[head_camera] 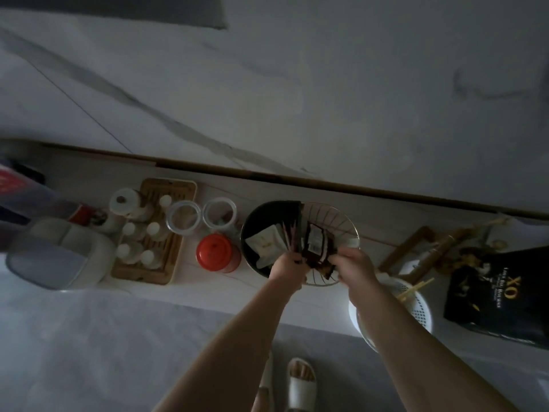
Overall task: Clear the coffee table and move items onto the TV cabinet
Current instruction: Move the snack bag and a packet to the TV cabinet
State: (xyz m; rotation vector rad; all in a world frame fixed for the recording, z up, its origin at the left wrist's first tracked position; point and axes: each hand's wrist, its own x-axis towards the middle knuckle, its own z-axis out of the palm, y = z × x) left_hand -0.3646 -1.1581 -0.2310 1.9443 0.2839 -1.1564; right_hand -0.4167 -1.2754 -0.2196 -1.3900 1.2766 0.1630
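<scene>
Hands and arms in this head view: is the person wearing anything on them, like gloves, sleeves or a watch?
Nothing shows on them. The left hand and the right hand are bare, with no gloves, and both forearms are uncovered up to the bottom edge of the picture, so no sleeve is in view. No watch, bracelet or ring can be made out, though the picture is dim and a little blurred. White open-toed slippers show below.

Dim home living rm — a long white cabinet top [371,230] against a marble-look wall [297,84]. Toward its left end, a bamboo tea tray [154,233] w/ small white cups, glass jars [202,217] beside it; near the right end, a black gift bag [502,295]. Slippered foot [301,382] on grey floor.
</scene>
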